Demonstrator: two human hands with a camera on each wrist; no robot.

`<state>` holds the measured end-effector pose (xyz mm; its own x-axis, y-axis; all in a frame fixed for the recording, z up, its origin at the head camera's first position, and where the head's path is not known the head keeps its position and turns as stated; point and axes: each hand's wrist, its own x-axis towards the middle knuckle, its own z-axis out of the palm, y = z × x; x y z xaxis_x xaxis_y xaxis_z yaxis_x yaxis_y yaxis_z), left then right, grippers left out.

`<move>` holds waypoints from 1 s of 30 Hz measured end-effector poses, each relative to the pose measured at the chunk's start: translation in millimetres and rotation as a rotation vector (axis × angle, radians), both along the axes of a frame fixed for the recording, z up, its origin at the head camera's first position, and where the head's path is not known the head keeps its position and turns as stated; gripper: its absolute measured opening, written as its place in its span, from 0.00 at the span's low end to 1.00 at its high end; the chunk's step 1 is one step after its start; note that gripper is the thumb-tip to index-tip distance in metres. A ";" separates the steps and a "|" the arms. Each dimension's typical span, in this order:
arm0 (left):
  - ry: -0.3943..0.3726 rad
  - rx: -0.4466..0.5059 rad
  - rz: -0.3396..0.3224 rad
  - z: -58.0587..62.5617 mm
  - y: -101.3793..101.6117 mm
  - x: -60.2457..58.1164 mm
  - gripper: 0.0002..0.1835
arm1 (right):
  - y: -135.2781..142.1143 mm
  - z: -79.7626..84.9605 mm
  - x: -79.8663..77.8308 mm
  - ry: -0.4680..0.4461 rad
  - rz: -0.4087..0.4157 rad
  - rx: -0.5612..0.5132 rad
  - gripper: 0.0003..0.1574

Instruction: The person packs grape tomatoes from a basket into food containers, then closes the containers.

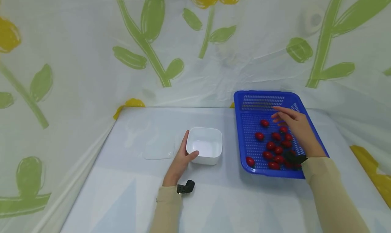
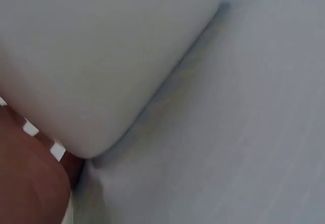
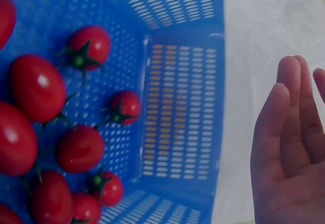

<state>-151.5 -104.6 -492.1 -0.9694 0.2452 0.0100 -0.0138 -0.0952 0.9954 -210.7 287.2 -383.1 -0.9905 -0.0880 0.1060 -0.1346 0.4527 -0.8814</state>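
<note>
A small white square plastic container (image 1: pixel 204 146) stands on the table, its bare bottom showing. At its front-left corner my left hand (image 1: pixel 181 160) grips it, with the thumb at the front rim and the fingers along the left side. In the left wrist view the container's wall (image 2: pixel 101 56) fills the upper left. Over the blue basket (image 1: pixel 239 138) on the right hovers my right hand (image 1: pixel 294 126), holding nothing. Several red cherry tomatoes (image 1: pixel 278 150) lie in the basket, some with green stems. In the right wrist view the right hand's fingers (image 3: pixel 289 97) are mostly straight, apart from the tomatoes.
To the left of the container lies a clear plastic lid (image 1: pixel 159 150) flat on the table. A white sheet with green leaves and yellow flowers (image 1: pixel 213 73) hangs behind the table. The basket's raised perforated walls (image 3: pixel 195 112) surround the tomatoes.
</note>
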 end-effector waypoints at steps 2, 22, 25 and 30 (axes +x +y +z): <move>0.010 -0.002 -0.009 -3.3 -2.8 -2.7 0.47 | 0.0 -3.3 -5.5 -0.034 0.011 0.038 0.27; -0.047 -0.100 -0.091 25.9 -4.1 -2.9 0.52 | 10.1 -30.0 -38.4 -0.286 0.090 0.270 0.25; -0.042 -0.129 -0.076 26.8 -4.2 -1.6 0.51 | 9.5 -32.9 -42.7 -0.317 0.129 0.286 0.25; -0.035 -0.124 -0.079 27.7 -2.0 -1.9 0.52 | 10.3 -37.3 -47.5 -0.349 0.149 0.324 0.25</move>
<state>-153.4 -106.6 -464.4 -0.9462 0.3181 -0.0589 -0.0515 0.0314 0.9982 -258.2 297.5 -420.3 -0.9360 -0.2051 -0.2862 0.0595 0.7089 -0.7028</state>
